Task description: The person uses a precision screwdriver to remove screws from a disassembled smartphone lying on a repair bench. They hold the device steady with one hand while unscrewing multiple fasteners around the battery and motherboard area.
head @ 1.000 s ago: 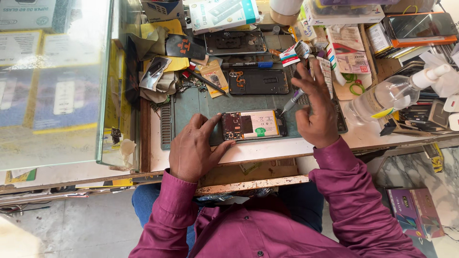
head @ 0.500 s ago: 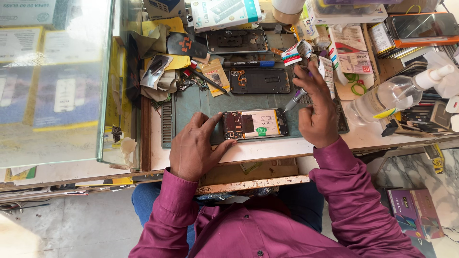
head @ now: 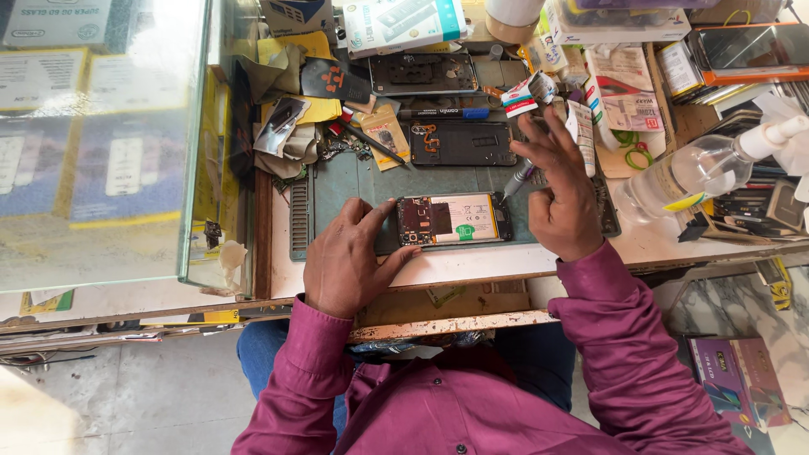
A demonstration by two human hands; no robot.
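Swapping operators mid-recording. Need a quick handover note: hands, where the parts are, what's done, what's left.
Left hand: flat on the green work mat, fingers steadying the left end of the opened phone.
Right hand: holds a slim pen-like tool, tip pointing down near the phone's right end, not touching it.
Phone: back cover off, battery and board exposed, lying flat at the mat's front edge.
A second opened phone shell lies behind it.
Done: phone opened.
Left: cannot tell; phone not reassembled.
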